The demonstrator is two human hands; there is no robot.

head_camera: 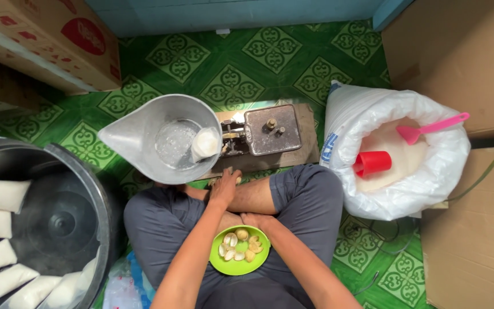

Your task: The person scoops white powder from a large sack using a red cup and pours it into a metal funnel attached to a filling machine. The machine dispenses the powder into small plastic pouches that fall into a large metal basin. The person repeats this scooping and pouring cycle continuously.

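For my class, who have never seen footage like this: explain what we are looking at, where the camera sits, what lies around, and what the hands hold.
There is no machine here, only a person seated cross-legged on a green patterned floor. The single picture comes from a camera worn on that person's head, looking straight down.

The left hand reaches forward to the edge of a metal scale pan, which holds a small white bag. The right hand rests at the rim of a green plate of pale cut pieces on the lap. Neither grip clearly holds anything.

On the person's right stands an open white sack of white grains with a red cup and a pink scoop. On the left, a dark tub holds filled white bags.
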